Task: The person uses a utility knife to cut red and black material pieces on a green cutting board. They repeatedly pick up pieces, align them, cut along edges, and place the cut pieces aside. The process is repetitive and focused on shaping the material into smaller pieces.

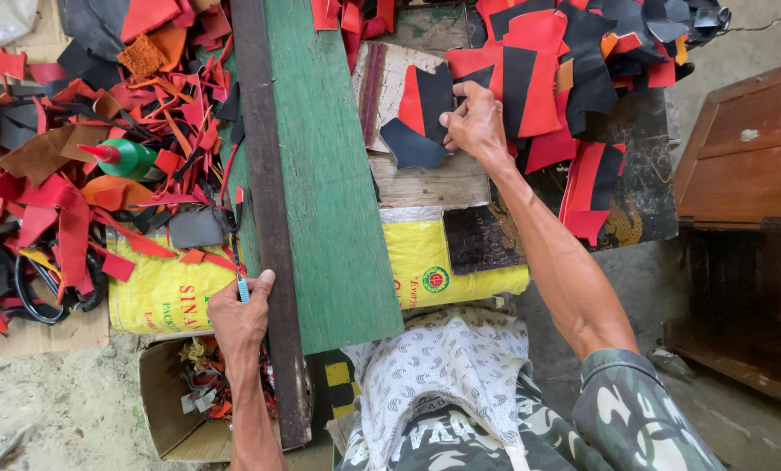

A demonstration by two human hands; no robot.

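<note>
The green board [329,174] slants across my lap and the counter [434,183], the biggest thing before me, with a dark wooden strip [268,201] lying along its left edge. Under it spreads a yellow printed sack [425,262]. To the left lies a heap of red and black leather offcuts [68,201], and at the upper right a stack of cut red-and-black pieces [573,61].

My right hand [476,122] is closed in a pinch on the edge of a red-and-black leather piece [425,100], which overlaps a dark blue-black piece [412,144] on the counter just right of the board. To do this well, I judge I should press it flat and keep the pinch at the edge.

My left hand [240,316] grips a small blue-handled cutter [243,288] against the wooden strip, fingers curled shut. A green glue bottle [124,157] with a red nozzle rests among the offcuts.
</note>
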